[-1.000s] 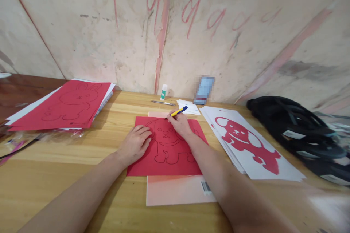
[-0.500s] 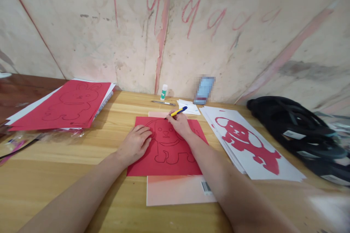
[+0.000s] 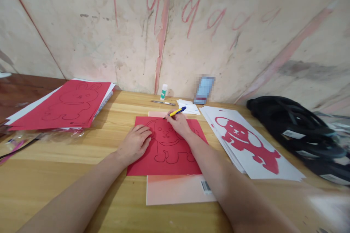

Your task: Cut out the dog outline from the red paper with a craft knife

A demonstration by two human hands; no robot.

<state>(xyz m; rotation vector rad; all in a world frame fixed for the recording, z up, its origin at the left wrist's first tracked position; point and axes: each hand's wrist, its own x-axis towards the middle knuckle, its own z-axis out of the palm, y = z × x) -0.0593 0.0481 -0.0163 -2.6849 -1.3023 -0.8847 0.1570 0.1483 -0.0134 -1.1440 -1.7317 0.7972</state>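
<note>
A red sheet (image 3: pixel 153 165) with a dog outlined in dark lines lies in front of me. It rests on a pale pink pad (image 3: pixel 175 193) that shows below it. My left hand (image 3: pixel 136 142) is laid flat on the sheet's left part, fingers stretched out. Near the top edge, my right hand (image 3: pixel 177 123) pinches a slim yellow-and-blue pen-shaped tool (image 3: pixel 177 111). Its dark tip touches or nearly touches the outline at the top of the dog's head; whether it is a pen or a blade I cannot tell.
White sheets (image 3: pixel 265 131) with a red dog cut-out lie to the right, beside a black bag-like item (image 3: pixel 295 127). A red sheet (image 3: pixel 73 98) tops a stack at left. Behind stand a glue stick (image 3: pixel 163 92) and a blurred phone (image 3: pixel 204 90), near a pen (image 3: pixel 164 103) and white paper (image 3: pixel 191 107).
My right hand and the yellow-and-blue tool have shifted very slightly left along the top of the dog's head. My left hand stays in place.
</note>
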